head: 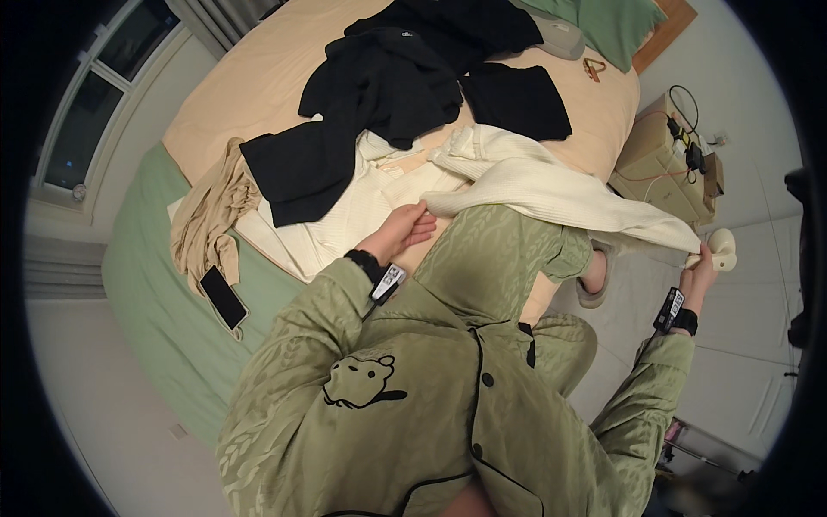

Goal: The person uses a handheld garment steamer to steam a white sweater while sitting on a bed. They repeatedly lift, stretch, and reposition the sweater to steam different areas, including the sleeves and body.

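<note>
A cream ribbed knit garment [523, 187] is stretched sideways over my raised knee and past the bed's edge. My left hand [408, 227] pinches its near-left edge between thumb and forefinger, the other fingers loosely curled. Out at the far right, my right hand [699, 271] grips the garment's other end, beside a cream rounded object [722, 251]. Behind the knit, another white garment [342, 226] lies on the bed, partly under a black garment [381, 90]. A folded black cloth [517, 100] rests to the right of that.
A beige garment [216, 207] and a smartphone [223, 298] lie on the green bedding [155, 310] at left. A grey cap [561, 37] and green pillow [614, 26] are at the bed's far end. A bedside cabinet [672, 174] with cables stands at right.
</note>
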Available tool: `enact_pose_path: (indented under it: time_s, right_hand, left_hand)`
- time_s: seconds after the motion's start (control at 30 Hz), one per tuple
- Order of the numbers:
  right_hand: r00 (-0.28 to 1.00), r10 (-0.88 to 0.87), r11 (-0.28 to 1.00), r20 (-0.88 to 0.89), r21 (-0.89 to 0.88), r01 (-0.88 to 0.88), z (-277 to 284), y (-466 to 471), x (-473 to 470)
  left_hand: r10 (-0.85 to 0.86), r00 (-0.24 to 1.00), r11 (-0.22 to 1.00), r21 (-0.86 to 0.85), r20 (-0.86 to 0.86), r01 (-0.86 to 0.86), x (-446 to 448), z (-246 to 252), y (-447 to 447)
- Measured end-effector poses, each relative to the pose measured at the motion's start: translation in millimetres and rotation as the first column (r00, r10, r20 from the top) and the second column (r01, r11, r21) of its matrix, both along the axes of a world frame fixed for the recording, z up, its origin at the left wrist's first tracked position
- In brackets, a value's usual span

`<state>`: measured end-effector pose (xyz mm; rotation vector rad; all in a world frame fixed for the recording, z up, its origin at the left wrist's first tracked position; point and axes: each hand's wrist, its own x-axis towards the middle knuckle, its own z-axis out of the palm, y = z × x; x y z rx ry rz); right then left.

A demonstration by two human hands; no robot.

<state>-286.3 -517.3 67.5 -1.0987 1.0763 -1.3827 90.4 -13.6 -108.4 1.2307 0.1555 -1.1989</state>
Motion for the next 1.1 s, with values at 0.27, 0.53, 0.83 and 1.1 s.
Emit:
enact_pose_path:
  time_s: [0.27, 0.53, 0.83, 1.1]
  right_hand:
    - [0.998, 0.051, 0.999, -0.023, -0.015, -0.051, 11, 23, 0]
    - [1.0, 0.023, 0.999, -0.021, -0.022, -0.023, -1, 25, -2]
    - [0.993, 0.099, 0.995, 0.064, -0.001, -0.099, 5, 28, -7]
    - [0.958, 0.192, 0.973, 0.215, -0.172, -0.156, 73, 47, 20]
  left_hand:
    - [-0.02, 0.972, 0.987, 0.161, 0.232, -0.018, 21, -8, -29]
    - [0.072, 0.991, 0.99, 0.113, 0.113, -0.085, 25, -15, -24]
    - [-0.049, -0.013, 0.875, 0.037, 0.999, -0.483, 80, 24, 0]
    - [-0.064, -0.511, 0.839, -0.23, 0.857, -0.493, 140, 150, 42]
